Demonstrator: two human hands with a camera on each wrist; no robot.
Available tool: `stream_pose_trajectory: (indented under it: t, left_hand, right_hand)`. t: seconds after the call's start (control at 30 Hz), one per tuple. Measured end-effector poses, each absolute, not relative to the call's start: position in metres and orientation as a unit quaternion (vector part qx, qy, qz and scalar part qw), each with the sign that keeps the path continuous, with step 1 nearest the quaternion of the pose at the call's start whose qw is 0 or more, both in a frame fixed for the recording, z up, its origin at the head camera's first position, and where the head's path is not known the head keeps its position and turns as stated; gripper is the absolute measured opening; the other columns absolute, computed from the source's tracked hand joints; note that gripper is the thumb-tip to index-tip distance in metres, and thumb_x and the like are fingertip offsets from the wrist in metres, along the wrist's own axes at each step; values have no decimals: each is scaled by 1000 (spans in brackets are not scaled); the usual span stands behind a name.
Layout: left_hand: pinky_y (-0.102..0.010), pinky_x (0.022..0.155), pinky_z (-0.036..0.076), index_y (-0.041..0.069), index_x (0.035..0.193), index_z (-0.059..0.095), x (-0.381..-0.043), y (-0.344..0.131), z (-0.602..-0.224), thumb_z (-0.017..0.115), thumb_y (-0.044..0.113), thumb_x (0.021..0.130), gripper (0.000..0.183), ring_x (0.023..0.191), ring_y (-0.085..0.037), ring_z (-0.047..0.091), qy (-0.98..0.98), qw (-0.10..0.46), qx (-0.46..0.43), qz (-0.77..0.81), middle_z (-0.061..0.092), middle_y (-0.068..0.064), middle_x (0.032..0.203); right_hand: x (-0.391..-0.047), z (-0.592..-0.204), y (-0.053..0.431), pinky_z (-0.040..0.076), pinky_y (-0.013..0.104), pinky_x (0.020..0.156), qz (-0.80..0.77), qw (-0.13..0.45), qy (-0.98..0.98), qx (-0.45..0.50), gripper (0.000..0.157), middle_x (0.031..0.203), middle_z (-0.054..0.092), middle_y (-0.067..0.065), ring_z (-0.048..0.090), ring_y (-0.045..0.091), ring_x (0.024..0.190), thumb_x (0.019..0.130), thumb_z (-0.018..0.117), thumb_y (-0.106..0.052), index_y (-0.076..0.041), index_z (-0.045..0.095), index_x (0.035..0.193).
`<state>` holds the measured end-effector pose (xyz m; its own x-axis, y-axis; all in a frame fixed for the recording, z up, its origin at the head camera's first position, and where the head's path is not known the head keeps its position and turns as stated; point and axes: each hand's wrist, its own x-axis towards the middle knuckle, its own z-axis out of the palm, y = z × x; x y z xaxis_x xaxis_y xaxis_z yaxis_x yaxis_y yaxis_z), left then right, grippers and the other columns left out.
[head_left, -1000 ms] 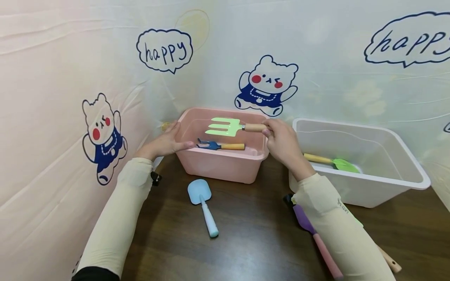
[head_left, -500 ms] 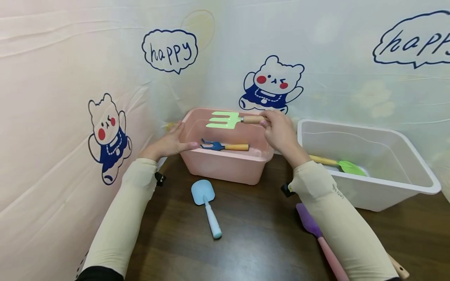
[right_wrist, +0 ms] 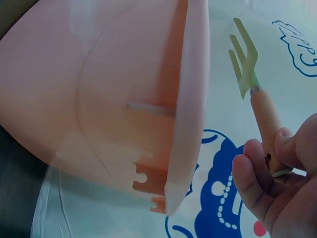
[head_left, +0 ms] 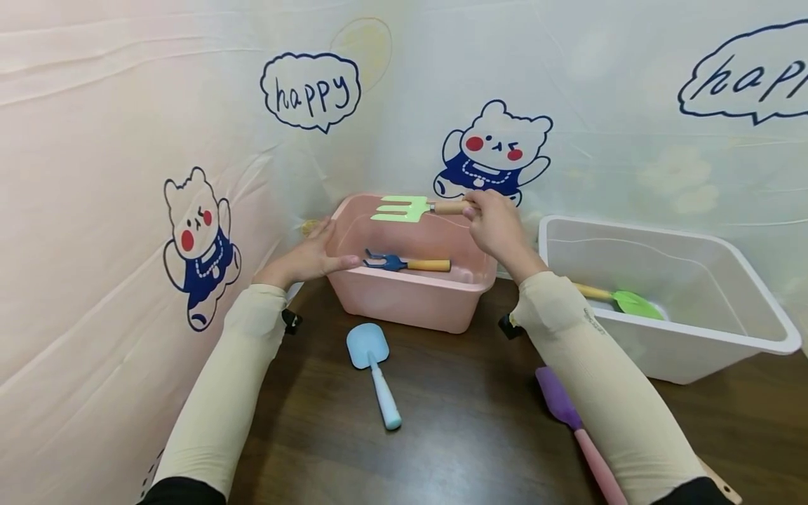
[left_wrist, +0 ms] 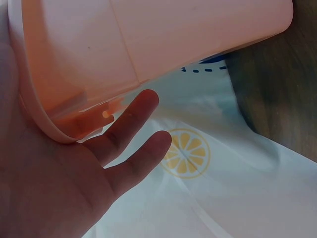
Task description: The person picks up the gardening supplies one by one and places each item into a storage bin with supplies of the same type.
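In the head view my right hand (head_left: 499,228) pinches the wooden handle end of a light green hand fork (head_left: 404,208). Its three tines point left, raised over the back rim of a pink plastic bin (head_left: 410,298). The right wrist view shows thumb and fingers around the handle (right_wrist: 266,116). My left hand (head_left: 312,256) rests against the bin's left end, thumb along the front rim. Seen from the left wrist, two fingers (left_wrist: 148,153) extend straight beneath the rim. Inside the bin lies a blue hand cultivator (head_left: 393,263) with a yellow handle.
On the dark table lie a light blue shovel (head_left: 368,345) and a purple-bladed tool with a pink handle (head_left: 555,396). Another wooden handle (head_left: 726,485) shows under my right forearm. A white bin (head_left: 694,344) on the right holds a green trowel (head_left: 634,304). Printed cloth hangs behind.
My right hand has carried the hand fork up and back, from over the bin's middle to its back rim. The left hand stays on the bin; the view has shifted slightly.
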<state>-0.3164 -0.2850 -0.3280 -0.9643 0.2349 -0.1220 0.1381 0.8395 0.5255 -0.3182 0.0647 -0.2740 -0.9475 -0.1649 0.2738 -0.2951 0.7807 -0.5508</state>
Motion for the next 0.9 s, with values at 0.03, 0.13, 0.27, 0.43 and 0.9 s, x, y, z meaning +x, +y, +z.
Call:
stream_pose_trajectory:
  t: [0.03,0.13,0.27,0.43,0.9]
  left_hand:
    - [-71,111,15,13,163,-3,-316,-285,-328,64,71,85,117,151,-44,0,955,91,98,267,-10,-14,168]
    - [-71,111,16,13,163,-3,-316,-285,-328,63,73,83,120,151,-44,0,955,91,96,267,-10,-13,168]
    - [-70,111,15,13,163,-2,-317,-286,-328,65,68,86,117,151,-44,0,955,90,97,267,-10,-13,168]
    - [-69,112,15,11,163,-3,-317,-286,-328,64,72,85,119,151,-44,1,955,92,99,263,-10,-14,168]
    - [-67,113,17,11,163,-3,-318,-287,-330,64,70,86,118,151,-43,2,955,92,99,265,-10,-12,168]
  right_hand:
    - [-319,-274,64,44,48,99,308,105,-938,122,30,116,60,14,52,32,106,106,53,-14,-5,63,133]
    - [-322,-274,63,43,49,101,308,100,-938,123,31,120,60,15,51,32,109,106,52,-15,-5,63,133]
    - [-326,-274,59,42,49,102,309,97,-938,126,30,124,61,14,52,31,110,106,52,-16,-6,63,133]
    - [-329,-274,55,43,47,99,316,98,-933,140,28,121,63,14,53,31,105,106,53,-13,-4,65,129]
    - [-340,-277,38,40,47,100,333,96,-927,144,23,115,66,12,55,30,105,104,57,-12,-4,68,122]
